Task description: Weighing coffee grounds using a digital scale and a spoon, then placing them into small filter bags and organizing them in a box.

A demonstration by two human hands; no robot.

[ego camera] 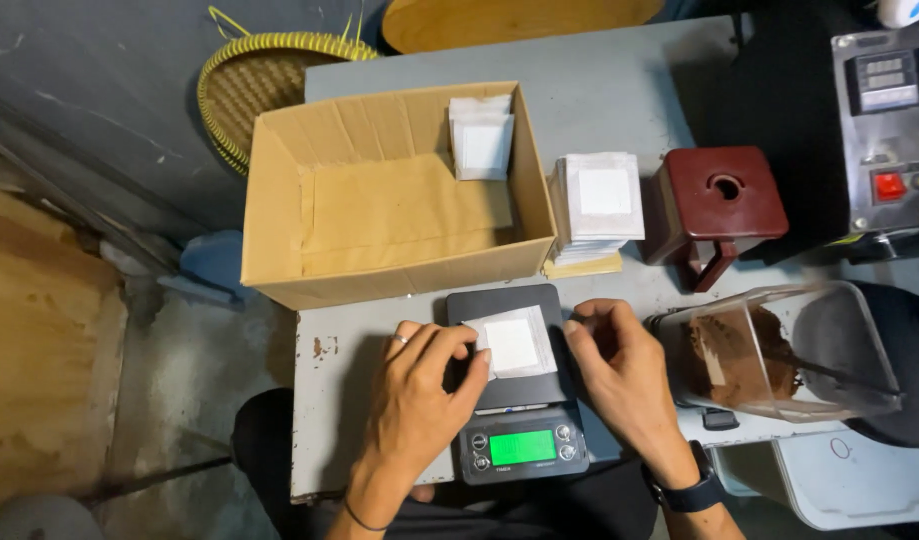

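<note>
A small white sachet (514, 343) lies on the black platform of a digital scale (519, 440) with a lit green display. My left hand (424, 385) touches the sachet's left edge with its fingertips. On the other side, my right hand (619, 375) rests with curled fingers at the sachet's right edge. Whether either hand pinches the sachet or only touches it is unclear. Further back, a stack of the same white sachets (599, 205) stands on the grey table (599, 90).
An open cardboard box (399, 260) holds a few white sachets (481, 138) in its back corner. A dark red plastic stool (719, 205) stands right of the stack. A clear container of brown powder (779, 365) is at my right, a control box (889, 130) behind it.
</note>
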